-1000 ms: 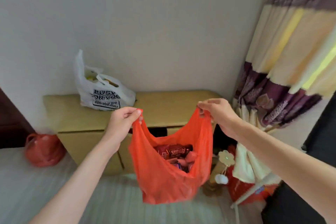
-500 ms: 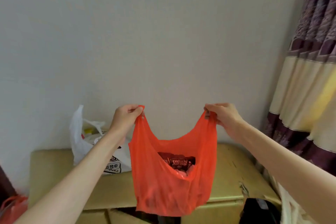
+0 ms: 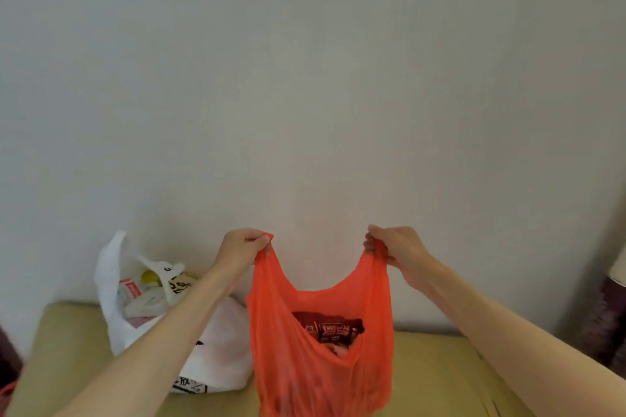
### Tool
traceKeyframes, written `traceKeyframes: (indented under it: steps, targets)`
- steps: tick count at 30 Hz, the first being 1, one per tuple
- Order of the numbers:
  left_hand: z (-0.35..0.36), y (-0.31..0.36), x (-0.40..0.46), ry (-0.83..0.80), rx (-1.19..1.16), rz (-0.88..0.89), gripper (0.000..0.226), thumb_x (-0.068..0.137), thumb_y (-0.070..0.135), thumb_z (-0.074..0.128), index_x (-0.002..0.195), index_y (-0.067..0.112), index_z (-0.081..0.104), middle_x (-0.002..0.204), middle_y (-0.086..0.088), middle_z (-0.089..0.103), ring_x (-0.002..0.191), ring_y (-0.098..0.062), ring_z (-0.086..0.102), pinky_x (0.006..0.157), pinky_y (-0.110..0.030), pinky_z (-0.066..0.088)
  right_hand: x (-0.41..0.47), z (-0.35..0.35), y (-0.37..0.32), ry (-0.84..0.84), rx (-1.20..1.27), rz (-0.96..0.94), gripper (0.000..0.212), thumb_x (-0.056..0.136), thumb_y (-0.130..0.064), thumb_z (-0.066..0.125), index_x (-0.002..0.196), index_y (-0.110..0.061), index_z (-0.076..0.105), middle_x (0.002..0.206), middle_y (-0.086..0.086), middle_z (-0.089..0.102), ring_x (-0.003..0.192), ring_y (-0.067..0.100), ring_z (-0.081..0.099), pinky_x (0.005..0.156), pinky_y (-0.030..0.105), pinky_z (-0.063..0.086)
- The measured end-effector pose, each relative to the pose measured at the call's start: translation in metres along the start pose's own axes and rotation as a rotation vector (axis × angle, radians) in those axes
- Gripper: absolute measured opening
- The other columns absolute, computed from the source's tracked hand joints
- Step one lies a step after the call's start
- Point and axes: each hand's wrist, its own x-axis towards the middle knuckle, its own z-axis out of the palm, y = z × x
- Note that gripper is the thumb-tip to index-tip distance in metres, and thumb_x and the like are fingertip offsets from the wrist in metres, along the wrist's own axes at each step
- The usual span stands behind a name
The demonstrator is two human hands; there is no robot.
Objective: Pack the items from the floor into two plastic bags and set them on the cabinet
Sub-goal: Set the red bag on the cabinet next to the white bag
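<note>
An orange plastic bag (image 3: 321, 366) hangs in front of me over the yellowish cabinet top (image 3: 437, 379). My left hand (image 3: 242, 249) pinches its left handle and my right hand (image 3: 394, 247) pinches its right handle, holding the mouth apart. Dark red snack packets (image 3: 330, 328) show inside it. A white plastic bag (image 3: 216, 355) with black print stands on the cabinet to the left, against the wall, partly behind my left forearm. Several items show in its open top, among them a yellow round thing (image 3: 150, 276).
A plain pale wall (image 3: 305, 78) rises right behind the cabinet. A patterned curtain (image 3: 606, 322) hangs at the far right edge. Something red (image 3: 5, 391) peeks in at the lower left corner. Bare cabinet top lies to the right of the orange bag.
The orange bag has come up from floor level to above the cabinet and nearer to it. My view has tilted upward, so the floor and the cabinet front are out of sight. Both hands keep their hold.
</note>
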Motion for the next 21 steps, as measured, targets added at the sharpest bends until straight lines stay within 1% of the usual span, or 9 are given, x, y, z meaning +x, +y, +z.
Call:
traceKeyframes:
  steps: [2, 4, 5, 8, 10, 12, 15, 18, 21]
  targets:
    - [0.010, -0.012, 0.019, 0.003, 0.028, -0.017, 0.023, 0.088, -0.003, 0.052, 0.069, 0.006, 0.062, 0.066, -0.008, 0.058, 0.064, -0.019, 0.051, 0.065, -0.030, 0.041, 0.023, 0.001, 0.008, -0.015, -0.015, 0.019, 0.018, 0.088, -0.013, 0.058, 0.073, -0.003, 0.062, 0.070, 0.010, 0.065, 0.063, 0.019, 0.061, 0.062, 0.023, 0.051]
    - [0.018, -0.026, 0.037, 0.026, 0.031, -0.041, 0.022, 0.087, -0.003, 0.053, 0.069, 0.005, 0.063, 0.066, -0.006, 0.059, 0.066, -0.020, 0.053, 0.070, -0.032, 0.042, 0.043, 0.003, 0.017, -0.020, -0.027, 0.038, 0.018, 0.088, -0.011, 0.058, 0.072, -0.003, 0.062, 0.073, 0.012, 0.066, 0.068, 0.021, 0.061, 0.072, 0.029, 0.050]
    - [0.022, -0.033, 0.045, 0.042, 0.023, -0.057, 0.023, 0.087, -0.003, 0.054, 0.068, 0.006, 0.064, 0.065, -0.005, 0.059, 0.066, -0.020, 0.053, 0.069, -0.031, 0.042, 0.052, 0.004, 0.021, -0.015, -0.024, 0.050, 0.018, 0.088, -0.009, 0.058, 0.071, -0.003, 0.062, 0.074, 0.013, 0.066, 0.069, 0.022, 0.060, 0.073, 0.030, 0.049]
    - [0.031, -0.051, 0.069, 0.064, 0.005, -0.096, 0.025, 0.086, -0.004, 0.055, 0.066, 0.009, 0.065, 0.063, -0.003, 0.058, 0.060, -0.015, 0.051, 0.061, -0.028, 0.041, 0.077, 0.008, 0.033, 0.012, -0.003, 0.081, 0.018, 0.088, -0.005, 0.056, 0.070, -0.001, 0.060, 0.073, 0.014, 0.063, 0.068, 0.023, 0.058, 0.072, 0.030, 0.047]
    - [0.037, -0.061, 0.084, 0.049, -0.001, -0.126, 0.024, 0.085, -0.004, 0.056, 0.068, 0.009, 0.066, 0.063, -0.004, 0.059, 0.062, -0.018, 0.051, 0.065, -0.030, 0.042, 0.090, 0.011, 0.042, 0.022, 0.006, 0.095, 0.017, 0.088, -0.004, 0.056, 0.072, 0.000, 0.060, 0.073, 0.015, 0.062, 0.068, 0.022, 0.057, 0.071, 0.029, 0.047]
    - [0.041, -0.073, 0.098, 0.041, -0.021, -0.148, 0.026, 0.085, -0.003, 0.056, 0.066, 0.012, 0.065, 0.063, -0.005, 0.059, 0.067, -0.020, 0.052, 0.071, -0.032, 0.042, 0.102, 0.013, 0.050, 0.035, 0.031, 0.103, 0.010, 0.088, -0.003, 0.055, 0.083, 0.004, 0.061, 0.076, 0.016, 0.062, 0.069, 0.021, 0.058, 0.070, 0.027, 0.047]
    - [0.039, -0.084, 0.115, 0.030, -0.073, -0.164, 0.026, 0.086, -0.002, 0.055, 0.067, 0.011, 0.064, 0.064, -0.007, 0.059, 0.065, -0.021, 0.052, 0.071, -0.033, 0.042, 0.118, 0.015, 0.053, 0.042, -0.014, 0.083, 0.013, 0.088, -0.005, 0.055, 0.092, 0.005, 0.062, 0.079, 0.016, 0.065, 0.069, 0.020, 0.061, 0.069, 0.027, 0.048]
    - [0.036, -0.093, 0.129, -0.042, -0.064, -0.137, 0.017, 0.088, -0.003, 0.053, 0.077, 0.004, 0.066, 0.066, -0.006, 0.060, 0.063, -0.017, 0.053, 0.067, -0.029, 0.043, 0.132, 0.017, 0.057, 0.007, -0.183, 0.037, 0.018, 0.088, -0.008, 0.055, 0.078, 0.000, 0.067, 0.071, 0.009, 0.066, 0.064, 0.015, 0.059, 0.063, 0.024, 0.046]
    - [0.036, -0.100, 0.138, -0.103, -0.050, -0.155, 0.015, 0.088, -0.004, 0.053, 0.093, 0.003, 0.065, 0.068, -0.005, 0.059, 0.052, -0.003, 0.056, 0.055, -0.014, 0.044, 0.143, 0.020, 0.065, -0.031, -0.332, 0.020, 0.026, 0.088, -0.011, 0.056, 0.064, -0.008, 0.066, 0.070, 0.003, 0.065, 0.063, 0.016, 0.053, 0.061, 0.026, 0.039]
